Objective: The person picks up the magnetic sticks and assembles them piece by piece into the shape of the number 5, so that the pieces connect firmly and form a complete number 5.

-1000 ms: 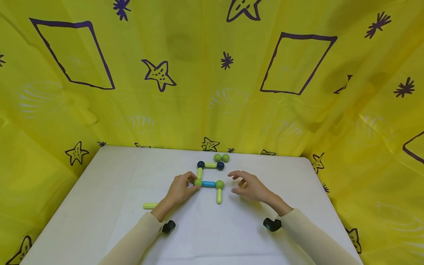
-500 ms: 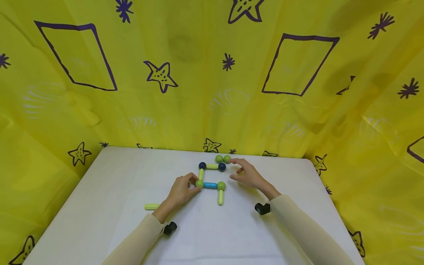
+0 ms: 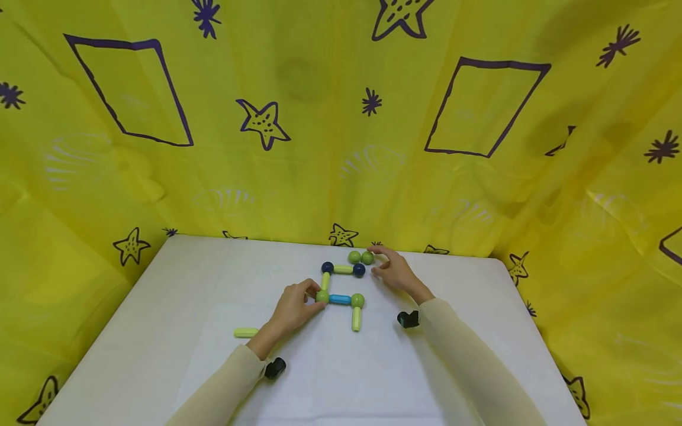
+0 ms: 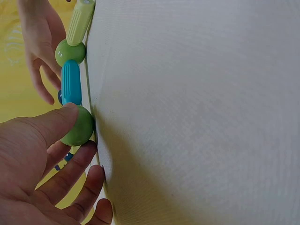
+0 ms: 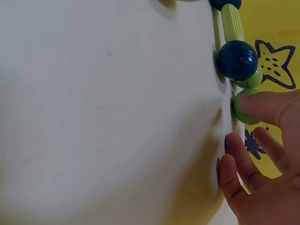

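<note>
My left hand (image 3: 292, 305) pinches a light green ball (image 3: 322, 297) between thumb and fingers; the left wrist view shows the thumb on that ball (image 4: 80, 127). A blue rod (image 3: 340, 299) joins it to another green ball (image 3: 357, 300), from which a pale green rod (image 3: 356, 319) points toward me. Behind, a pale rod (image 3: 325, 281), a dark blue ball (image 3: 327, 268), a further pale rod (image 3: 343, 269) and a second dark blue ball (image 3: 359, 270) continue the chain. My right hand (image 3: 396, 272) reaches with spread fingers around a loose green ball (image 3: 367, 258); contact is unclear.
Another green ball (image 3: 354, 257) sits just left of the one by my right hand. A loose pale green rod (image 3: 246, 332) lies left of my left wrist. The white table (image 3: 160, 331) ends at a yellow patterned curtain (image 3: 309, 177) behind and on both sides.
My right hand has moved back and slightly left, from beside the chain to the loose green balls. My left hand keeps its pinch on the same green ball.
</note>
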Demonstrator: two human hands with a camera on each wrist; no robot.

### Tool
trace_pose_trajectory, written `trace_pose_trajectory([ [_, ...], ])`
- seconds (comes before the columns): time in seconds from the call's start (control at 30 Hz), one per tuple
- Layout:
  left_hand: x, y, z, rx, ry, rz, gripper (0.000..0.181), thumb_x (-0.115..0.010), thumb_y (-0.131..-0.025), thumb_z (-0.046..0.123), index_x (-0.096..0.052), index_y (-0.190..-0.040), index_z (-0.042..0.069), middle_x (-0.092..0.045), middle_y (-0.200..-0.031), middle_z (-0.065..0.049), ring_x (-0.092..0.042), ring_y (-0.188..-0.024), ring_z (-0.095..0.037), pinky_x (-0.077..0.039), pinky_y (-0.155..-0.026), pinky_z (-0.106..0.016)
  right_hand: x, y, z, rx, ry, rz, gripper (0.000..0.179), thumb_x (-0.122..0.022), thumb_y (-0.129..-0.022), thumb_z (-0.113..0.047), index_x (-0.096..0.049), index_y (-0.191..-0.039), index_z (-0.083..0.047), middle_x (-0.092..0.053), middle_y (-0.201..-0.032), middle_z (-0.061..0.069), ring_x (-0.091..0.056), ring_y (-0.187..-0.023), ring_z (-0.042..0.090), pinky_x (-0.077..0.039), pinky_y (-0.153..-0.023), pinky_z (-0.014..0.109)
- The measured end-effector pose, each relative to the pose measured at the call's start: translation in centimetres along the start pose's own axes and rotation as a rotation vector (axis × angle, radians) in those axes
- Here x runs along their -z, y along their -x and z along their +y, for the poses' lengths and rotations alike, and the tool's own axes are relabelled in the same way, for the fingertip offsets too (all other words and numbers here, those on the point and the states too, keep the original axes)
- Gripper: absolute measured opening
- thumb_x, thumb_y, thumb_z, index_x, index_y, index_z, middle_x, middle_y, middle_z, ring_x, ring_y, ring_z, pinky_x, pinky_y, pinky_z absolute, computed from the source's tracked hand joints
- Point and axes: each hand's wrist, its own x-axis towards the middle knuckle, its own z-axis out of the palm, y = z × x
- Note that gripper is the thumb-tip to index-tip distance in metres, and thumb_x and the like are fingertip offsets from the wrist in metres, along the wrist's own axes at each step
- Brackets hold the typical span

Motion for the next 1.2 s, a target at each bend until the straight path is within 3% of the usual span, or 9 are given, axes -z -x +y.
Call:
trace_pose_trajectory([
  [0.37,-0.1,0.0,0.5,-0.014,-0.001,-0.004,0.025,-0.084,-0.087,0.018,-0.069,-0.105,0.011,-0.074,-0.093,0.002,-0.053,-0.081,-0.016,-0.044,-0.077,-0.036,-0.1,-1.6,0.5,0.025,0.014,0.008,0.044,-0.065,-0.094,0.004,-0.059,-0.136,-0.008,-0.059,-0.138,0.024,-0.063,-0.108,0.035,-0.053,-0.089,0.045],
  [0.63,-0.2,0.1,0.5,-0.016,-0.009,-0.001,0.025,-0.084,-0.087,0.018,-0.069,-0.106,0.011,-0.074,-0.093,0.002,-0.052,-0.081,-0.015,-0.044,-0.077,-0.036,-0.5,-2.0,0.9,0.001,-0.003,0.014,0.037,-0.065,-0.094,0.005,-0.061,-0.128,-0.009,-0.061,-0.136,0.02,-0.06,-0.119,0.036,-0.052,-0.093,0.047],
  [1.2,-0.2,0.2,0.2,-0.021,-0.013,0.019,0.025,-0.085,-0.087,0.019,-0.07,-0.105,0.011,-0.074,-0.093,0.002,-0.055,-0.081,-0.017,-0.045,-0.077,-0.036,-0.6,-1.5,-0.1,-0.076,0.009,0.069,0.034,-0.072,-0.095,-0.006,-0.063,-0.127,-0.009,-0.066,-0.126,0.019,-0.064,-0.103,0.034,-0.053,-0.092,0.047],
])
